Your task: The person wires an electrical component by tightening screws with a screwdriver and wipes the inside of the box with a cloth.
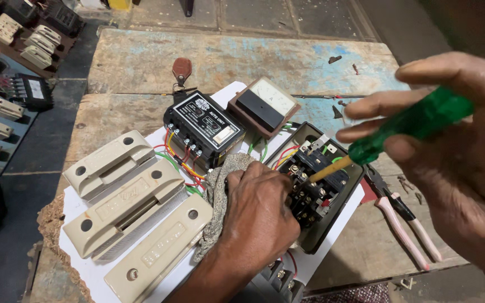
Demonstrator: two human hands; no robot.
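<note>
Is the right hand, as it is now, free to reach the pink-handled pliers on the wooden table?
Probably not at once: the right hand is closed on the green-handled screwdriver. The pink-handled pliers lie uncovered just below it, with nothing between.

3 fuse carriers (pixel 136 210) lie left of the contactor (pixel 315 188); pliers (pixel 405 221) right.

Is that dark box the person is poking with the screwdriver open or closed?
Open. The dark box has no cover on: its terminal screws and coloured wires show, and the screwdriver in the right hand reaches inside.
</note>
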